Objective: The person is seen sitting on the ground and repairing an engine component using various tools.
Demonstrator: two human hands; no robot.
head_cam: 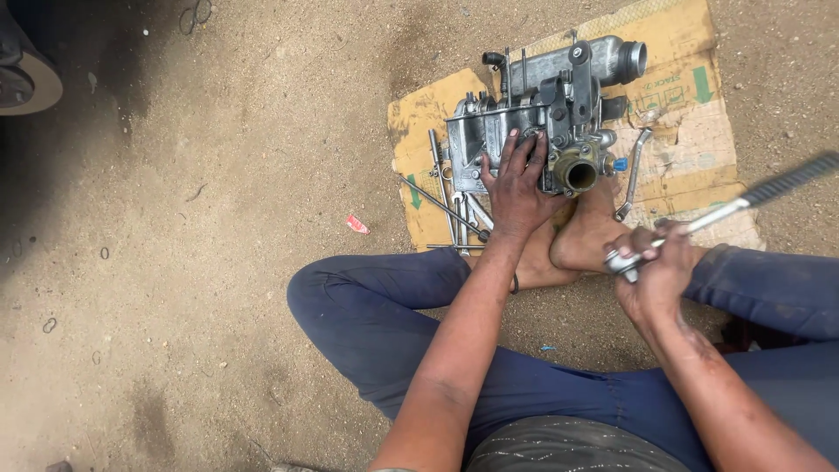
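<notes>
A grey metal engine part (546, 100) with a brass-coloured round opening lies on a piece of cardboard (690, 149) on sandy ground. My left hand (516, 183) rests flat on the part's near side, fingers spread over the metal. My right hand (655, 267) is closed around the head end of a ratchet wrench (752, 197), whose knurled handle sticks up to the right. My bare feet (577, 240) sit against the part's near edge.
Several long bolts and rods (450, 205) lie on the cardboard left of my left hand. A bent metal lever (631, 175) lies to the right of the part. A small red scrap (357, 225) lies on the dirt. A wheel edge (26, 79) shows at top left.
</notes>
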